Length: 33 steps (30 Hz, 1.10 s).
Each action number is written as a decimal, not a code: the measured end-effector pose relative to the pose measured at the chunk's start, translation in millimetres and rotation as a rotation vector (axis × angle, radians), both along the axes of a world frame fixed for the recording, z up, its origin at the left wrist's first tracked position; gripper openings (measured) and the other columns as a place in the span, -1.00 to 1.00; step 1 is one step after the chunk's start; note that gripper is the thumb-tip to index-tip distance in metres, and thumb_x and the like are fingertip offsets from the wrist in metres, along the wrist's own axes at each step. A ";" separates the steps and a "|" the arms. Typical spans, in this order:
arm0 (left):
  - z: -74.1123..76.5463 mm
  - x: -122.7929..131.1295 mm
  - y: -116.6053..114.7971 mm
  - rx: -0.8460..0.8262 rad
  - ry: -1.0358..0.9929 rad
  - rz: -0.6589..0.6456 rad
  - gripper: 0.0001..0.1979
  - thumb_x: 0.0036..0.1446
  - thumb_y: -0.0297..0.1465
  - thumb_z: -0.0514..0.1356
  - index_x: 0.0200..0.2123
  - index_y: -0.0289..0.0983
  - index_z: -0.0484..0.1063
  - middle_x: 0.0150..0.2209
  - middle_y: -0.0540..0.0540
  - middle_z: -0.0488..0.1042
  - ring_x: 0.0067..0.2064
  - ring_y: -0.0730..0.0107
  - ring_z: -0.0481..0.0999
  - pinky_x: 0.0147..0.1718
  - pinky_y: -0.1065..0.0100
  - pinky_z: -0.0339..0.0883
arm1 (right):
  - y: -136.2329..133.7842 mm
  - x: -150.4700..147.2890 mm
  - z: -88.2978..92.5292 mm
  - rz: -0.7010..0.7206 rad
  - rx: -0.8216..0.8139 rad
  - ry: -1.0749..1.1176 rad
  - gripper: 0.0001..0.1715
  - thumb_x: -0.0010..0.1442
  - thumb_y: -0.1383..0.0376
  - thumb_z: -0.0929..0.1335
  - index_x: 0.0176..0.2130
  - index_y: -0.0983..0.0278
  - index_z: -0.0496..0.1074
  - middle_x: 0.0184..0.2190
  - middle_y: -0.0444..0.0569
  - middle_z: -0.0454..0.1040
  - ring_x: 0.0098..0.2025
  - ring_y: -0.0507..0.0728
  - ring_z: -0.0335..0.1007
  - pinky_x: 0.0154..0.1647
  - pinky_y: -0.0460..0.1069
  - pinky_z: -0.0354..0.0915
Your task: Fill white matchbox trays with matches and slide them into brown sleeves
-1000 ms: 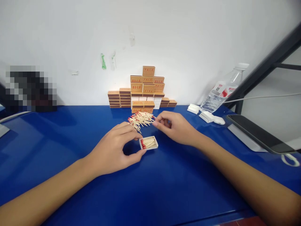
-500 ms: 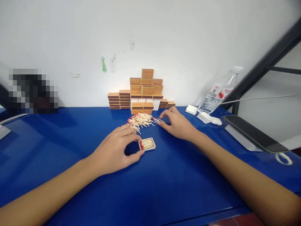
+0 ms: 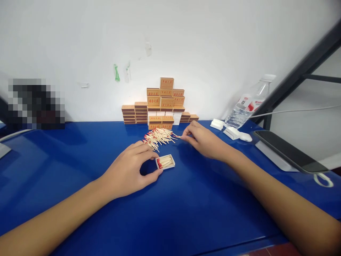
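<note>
A small white matchbox tray (image 3: 173,164) with matches (image 3: 166,161) in it, red heads to the left, lies on the blue table. My left hand (image 3: 133,167) grips its left end between thumb and fingers. Behind it is a loose pile of red-tipped matches (image 3: 160,137). At the pile's right edge my right hand (image 3: 201,138) has thumb and fingertips pinched on the ends of matches, their red heads pointing left; how many is too small to tell.
Stacked matchboxes (image 3: 166,102) stand against the white wall behind the pile. To the right are a leaning water bottle (image 3: 247,103), white cases (image 3: 231,133) and a dark phone (image 3: 289,151) on a white box. A blurred dark object (image 3: 37,103) stands at the left.
My right thumb and fingers have closed together on matches at the pile's right edge. My left hand and the tray stay nearly in place.
</note>
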<state>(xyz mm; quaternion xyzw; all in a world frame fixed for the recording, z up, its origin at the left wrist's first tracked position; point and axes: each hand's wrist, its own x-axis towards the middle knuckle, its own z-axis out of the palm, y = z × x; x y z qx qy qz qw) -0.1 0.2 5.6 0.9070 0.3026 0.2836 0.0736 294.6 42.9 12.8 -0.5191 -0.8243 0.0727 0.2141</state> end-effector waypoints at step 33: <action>1.1 0.3 -1.1 -0.008 0.011 -0.002 -0.83 0.25 -0.32 0.33 -0.13 -0.24 0.54 -0.19 -0.10 0.59 -0.11 0.18 0.49 -0.07 0.12 0.40 | -50.6 -44.5 16.6 0.300 -0.165 0.037 -0.82 0.47 0.22 0.33 -0.17 0.25 0.46 -0.14 -0.03 0.41 -0.21 0.09 0.36 -0.22 0.00 0.26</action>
